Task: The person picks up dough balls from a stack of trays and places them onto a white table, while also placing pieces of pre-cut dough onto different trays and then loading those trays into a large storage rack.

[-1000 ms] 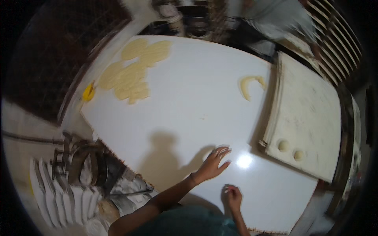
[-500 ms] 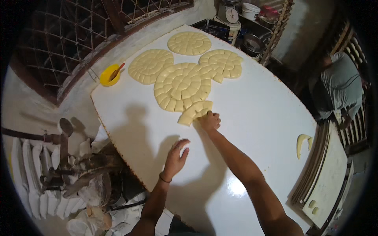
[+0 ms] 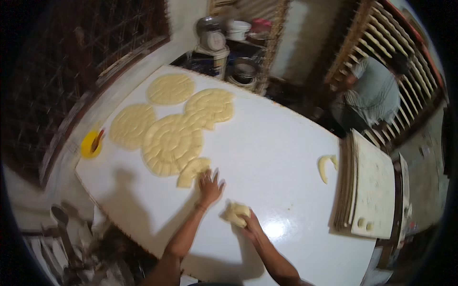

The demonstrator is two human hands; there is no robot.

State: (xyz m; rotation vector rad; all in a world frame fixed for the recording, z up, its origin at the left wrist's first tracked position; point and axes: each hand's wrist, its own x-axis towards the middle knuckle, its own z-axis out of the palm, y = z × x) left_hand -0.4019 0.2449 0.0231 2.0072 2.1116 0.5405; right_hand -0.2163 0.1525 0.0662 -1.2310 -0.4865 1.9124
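Left hand (image 3: 210,185): flat on the white bench (image 3: 276,143), palm down, fingers spread and gripping nothing; fingertips just short of the dough wedge (image 3: 193,171).

Right hand (image 3: 250,224): closed over a pale yellow dough piece (image 3: 236,213), which shows at the hand's left side. The two hands lie near each other but apart, the right nearer the person.

Dough piece: small, soft-looking lump, creased or folded; held low at the bench, though whether it rests on the surface cannot be told. It lies right of and nearer than the left hand. The laid-out dough sits up and to the left of it, beyond the left hand, so the left hand is the nearer to that arrangement.

Dough wedge: partial fan of curved strips, its long axis running from lower left to upper right, touching the lower edge of the large dough round (image 3: 172,144).

Dough rounds: four flat discs built of curved strips in rings, pale yellow, overlapping or touching at their edges, on the far left part of the bench.

Other items: yellow bowl (image 3: 90,144) with a utensil at the left bench edge; a curved dough strip (image 3: 325,165) well apart at the right; stacked boards (image 3: 372,190) beside it; another person (image 3: 374,93) by wooden racks beyond.
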